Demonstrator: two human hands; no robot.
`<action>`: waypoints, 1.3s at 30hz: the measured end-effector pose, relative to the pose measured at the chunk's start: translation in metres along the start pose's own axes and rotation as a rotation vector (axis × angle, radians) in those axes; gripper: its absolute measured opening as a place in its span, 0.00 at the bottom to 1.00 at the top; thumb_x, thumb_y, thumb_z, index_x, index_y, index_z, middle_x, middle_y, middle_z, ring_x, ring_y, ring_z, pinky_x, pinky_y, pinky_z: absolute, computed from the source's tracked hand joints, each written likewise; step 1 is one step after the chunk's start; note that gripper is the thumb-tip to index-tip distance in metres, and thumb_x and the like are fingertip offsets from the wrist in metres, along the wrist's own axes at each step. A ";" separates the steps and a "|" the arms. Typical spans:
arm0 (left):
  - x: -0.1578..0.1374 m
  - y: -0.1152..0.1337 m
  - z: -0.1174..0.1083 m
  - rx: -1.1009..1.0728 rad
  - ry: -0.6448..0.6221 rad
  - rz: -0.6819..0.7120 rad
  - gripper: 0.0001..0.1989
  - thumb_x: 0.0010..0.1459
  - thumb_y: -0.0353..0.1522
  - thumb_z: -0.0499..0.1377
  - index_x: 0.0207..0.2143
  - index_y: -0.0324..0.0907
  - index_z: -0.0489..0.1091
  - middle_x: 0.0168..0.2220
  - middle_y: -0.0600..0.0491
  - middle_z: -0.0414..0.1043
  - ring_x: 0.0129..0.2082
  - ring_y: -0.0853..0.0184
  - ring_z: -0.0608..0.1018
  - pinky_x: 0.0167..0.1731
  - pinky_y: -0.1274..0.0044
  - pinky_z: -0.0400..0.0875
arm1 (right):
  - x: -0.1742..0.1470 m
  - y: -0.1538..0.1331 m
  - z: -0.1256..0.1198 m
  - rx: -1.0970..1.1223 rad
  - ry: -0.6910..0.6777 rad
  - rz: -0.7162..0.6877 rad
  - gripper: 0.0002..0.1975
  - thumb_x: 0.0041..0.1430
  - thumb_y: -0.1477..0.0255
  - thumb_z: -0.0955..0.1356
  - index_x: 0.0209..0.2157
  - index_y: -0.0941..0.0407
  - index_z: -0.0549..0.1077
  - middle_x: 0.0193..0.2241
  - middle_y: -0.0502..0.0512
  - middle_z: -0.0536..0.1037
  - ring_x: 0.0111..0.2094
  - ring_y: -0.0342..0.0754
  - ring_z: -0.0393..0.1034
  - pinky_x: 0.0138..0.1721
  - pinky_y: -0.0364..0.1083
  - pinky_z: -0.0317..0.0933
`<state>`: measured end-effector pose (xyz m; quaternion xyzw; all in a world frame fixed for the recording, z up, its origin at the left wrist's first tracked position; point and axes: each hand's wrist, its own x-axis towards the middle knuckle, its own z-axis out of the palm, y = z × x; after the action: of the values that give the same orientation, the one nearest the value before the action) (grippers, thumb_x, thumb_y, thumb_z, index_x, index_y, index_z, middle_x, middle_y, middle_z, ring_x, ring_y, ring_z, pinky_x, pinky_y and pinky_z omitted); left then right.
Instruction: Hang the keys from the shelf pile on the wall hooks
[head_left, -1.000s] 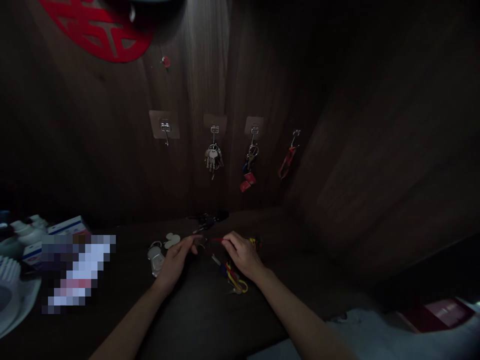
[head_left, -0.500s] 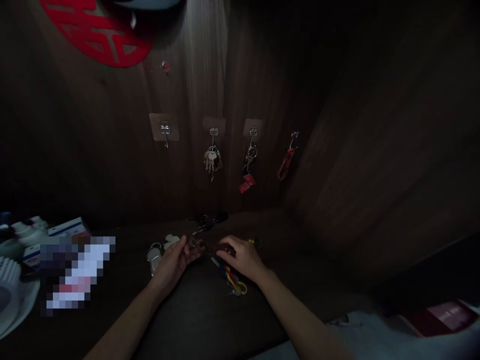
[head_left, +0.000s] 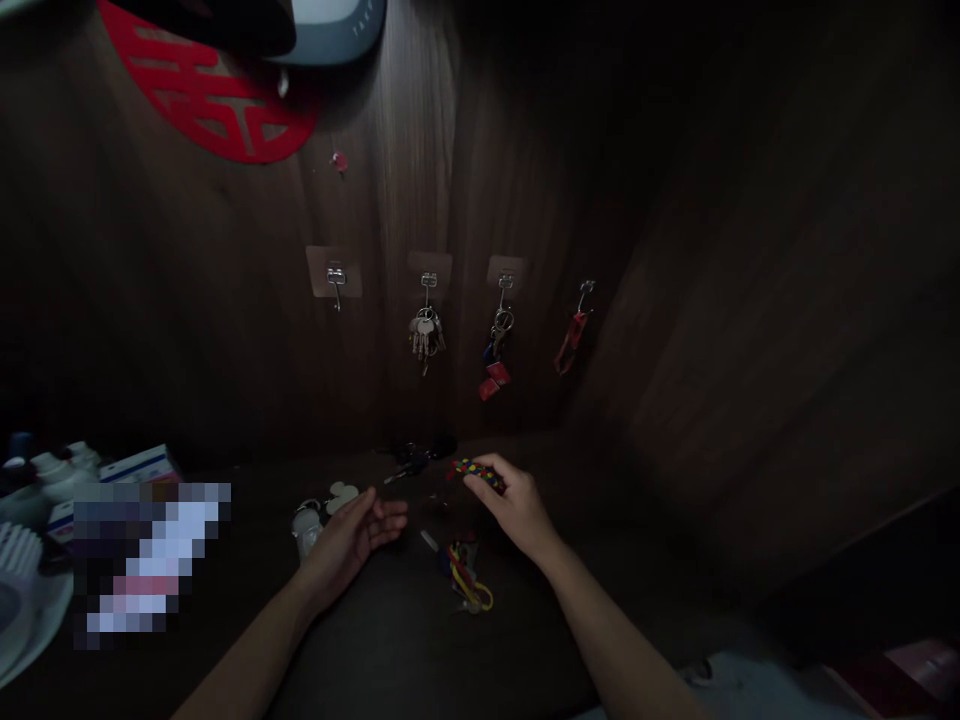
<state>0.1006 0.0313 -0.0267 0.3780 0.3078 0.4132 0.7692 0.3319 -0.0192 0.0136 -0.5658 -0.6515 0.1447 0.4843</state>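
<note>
My right hand (head_left: 516, 508) is closed around a colourful braided or beaded keychain (head_left: 471, 468) in red, green, yellow and blue. Small dark pieces seem to dangle from its left end, too dim to tell. My left hand (head_left: 364, 535) is open, its fingers spread and holding nothing, just left of those pieces. Beside its wrist lie a silver key fob (head_left: 305, 525) with a ring and some pale round tags (head_left: 343, 497). Below my right hand, a bunch of keys (head_left: 469, 580) with yellow, red and blue loops rests on the dark surface. Black keys (head_left: 416, 458) lie behind.
On the back panel are a bare hook (head_left: 337, 288), hanging keys (head_left: 426, 338), keys with red tags (head_left: 495, 378) and a red strap (head_left: 571, 345). Bottles (head_left: 56, 472), boxes and a white plate (head_left: 52, 620) crowd the left. A cap (head_left: 330, 30) hangs above.
My left hand has let go and its fingers have opened. My right hand has lifted slightly up and right with the colourful keychain, which now shows. The view has tilted up slightly.
</note>
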 end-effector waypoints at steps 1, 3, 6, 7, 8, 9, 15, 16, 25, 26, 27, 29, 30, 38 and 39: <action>0.000 0.000 0.000 0.008 -0.007 0.003 0.15 0.54 0.40 0.61 0.22 0.40 0.66 0.35 0.47 0.80 0.31 0.67 0.81 0.36 0.76 0.73 | 0.003 -0.003 -0.003 0.002 0.003 -0.003 0.11 0.56 0.62 0.65 0.35 0.54 0.73 0.30 0.50 0.78 0.32 0.46 0.72 0.33 0.41 0.63; -0.001 0.001 0.001 0.020 -0.013 0.005 0.14 0.53 0.41 0.61 0.23 0.40 0.68 0.35 0.47 0.80 0.32 0.67 0.80 0.37 0.75 0.72 | 0.008 -0.008 -0.009 0.001 0.011 -0.009 0.10 0.56 0.63 0.66 0.35 0.54 0.73 0.30 0.49 0.78 0.32 0.45 0.72 0.33 0.41 0.63; -0.002 0.001 0.002 0.043 0.014 0.007 0.13 0.51 0.41 0.62 0.24 0.41 0.69 0.34 0.49 0.80 0.32 0.67 0.80 0.36 0.76 0.72 | 0.019 -0.012 -0.021 -0.011 0.033 -0.020 0.11 0.56 0.62 0.65 0.35 0.54 0.73 0.29 0.50 0.78 0.30 0.45 0.71 0.31 0.41 0.63; -0.002 0.000 0.003 0.059 0.028 0.011 0.13 0.50 0.42 0.63 0.25 0.41 0.70 0.33 0.49 0.80 0.31 0.67 0.79 0.35 0.76 0.72 | 0.023 -0.013 -0.027 -0.017 0.049 -0.025 0.11 0.55 0.62 0.66 0.35 0.54 0.73 0.29 0.50 0.78 0.30 0.46 0.71 0.30 0.41 0.63; -0.002 0.000 0.005 0.080 0.041 0.018 0.14 0.49 0.42 0.63 0.25 0.41 0.70 0.32 0.49 0.79 0.30 0.67 0.79 0.35 0.75 0.72 | 0.027 -0.014 -0.033 -0.026 0.068 -0.031 0.11 0.55 0.62 0.66 0.35 0.54 0.73 0.29 0.50 0.78 0.29 0.46 0.71 0.30 0.41 0.63; -0.002 -0.001 0.006 0.109 0.054 0.028 0.14 0.49 0.43 0.63 0.25 0.41 0.71 0.31 0.49 0.79 0.29 0.66 0.79 0.34 0.75 0.72 | 0.032 -0.014 -0.039 -0.037 0.092 -0.040 0.12 0.55 0.61 0.66 0.35 0.54 0.73 0.29 0.51 0.78 0.30 0.46 0.71 0.30 0.42 0.63; -0.006 -0.002 0.015 0.392 0.056 0.082 0.19 0.48 0.49 0.61 0.24 0.41 0.73 0.28 0.51 0.77 0.28 0.65 0.77 0.32 0.75 0.72 | 0.064 -0.014 -0.083 -0.126 0.205 -0.077 0.13 0.53 0.60 0.66 0.35 0.55 0.74 0.29 0.51 0.77 0.30 0.46 0.70 0.31 0.42 0.62; -0.007 -0.001 0.016 0.431 0.046 0.084 0.20 0.48 0.49 0.60 0.24 0.41 0.74 0.28 0.51 0.77 0.28 0.65 0.77 0.33 0.75 0.72 | 0.070 -0.015 -0.090 -0.146 0.224 -0.081 0.13 0.53 0.60 0.66 0.35 0.55 0.74 0.29 0.51 0.77 0.29 0.46 0.69 0.31 0.42 0.62; -0.001 -0.003 0.012 0.479 0.009 0.074 0.21 0.46 0.51 0.59 0.24 0.42 0.74 0.28 0.51 0.77 0.28 0.64 0.76 0.32 0.75 0.71 | 0.128 -0.002 -0.149 -0.272 0.394 -0.106 0.13 0.50 0.61 0.68 0.32 0.56 0.75 0.27 0.51 0.78 0.26 0.45 0.69 0.29 0.42 0.59; 0.000 -0.003 0.011 0.479 0.006 0.068 0.21 0.45 0.51 0.60 0.24 0.42 0.73 0.28 0.51 0.76 0.28 0.63 0.76 0.32 0.75 0.71 | 0.134 0.000 -0.155 -0.275 0.415 -0.111 0.13 0.50 0.61 0.68 0.31 0.56 0.75 0.27 0.51 0.78 0.27 0.45 0.69 0.29 0.42 0.59; 0.000 -0.004 0.011 0.483 0.009 0.067 0.22 0.44 0.52 0.60 0.23 0.42 0.73 0.27 0.50 0.76 0.28 0.63 0.76 0.31 0.75 0.71 | 0.139 0.001 -0.161 -0.269 0.439 -0.117 0.13 0.49 0.61 0.68 0.31 0.56 0.75 0.27 0.51 0.78 0.27 0.45 0.69 0.28 0.42 0.59; 0.000 -0.004 0.012 0.495 0.036 0.070 0.23 0.43 0.53 0.60 0.23 0.42 0.73 0.27 0.50 0.77 0.27 0.62 0.77 0.31 0.74 0.72 | 0.150 0.000 -0.170 -0.239 0.473 -0.123 0.14 0.48 0.61 0.68 0.30 0.57 0.75 0.25 0.51 0.77 0.26 0.45 0.69 0.27 0.42 0.59; -0.001 -0.003 0.013 0.503 0.053 0.071 0.23 0.44 0.54 0.59 0.24 0.43 0.73 0.27 0.50 0.77 0.27 0.62 0.77 0.32 0.74 0.72 | 0.155 -0.001 -0.174 -0.216 0.485 -0.126 0.15 0.48 0.60 0.68 0.30 0.58 0.75 0.23 0.51 0.76 0.25 0.45 0.68 0.27 0.42 0.59; -0.009 0.000 0.024 0.472 0.102 0.068 0.19 0.46 0.50 0.60 0.24 0.43 0.73 0.27 0.50 0.77 0.28 0.62 0.77 0.32 0.75 0.72 | 0.188 -0.007 -0.190 -0.079 0.594 -0.079 0.15 0.45 0.60 0.69 0.27 0.58 0.72 0.21 0.50 0.74 0.21 0.43 0.67 0.24 0.41 0.58; -0.009 0.000 0.024 0.474 0.105 0.064 0.19 0.46 0.50 0.60 0.24 0.43 0.73 0.27 0.51 0.77 0.28 0.62 0.77 0.32 0.75 0.72 | 0.191 -0.005 -0.190 -0.081 0.598 -0.072 0.15 0.45 0.60 0.69 0.26 0.58 0.72 0.20 0.50 0.73 0.21 0.43 0.67 0.23 0.41 0.58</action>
<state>0.1149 0.0160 -0.0125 0.5356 0.4236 0.3725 0.6284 0.5011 0.0784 0.1996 -0.5788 -0.5047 -0.0715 0.6365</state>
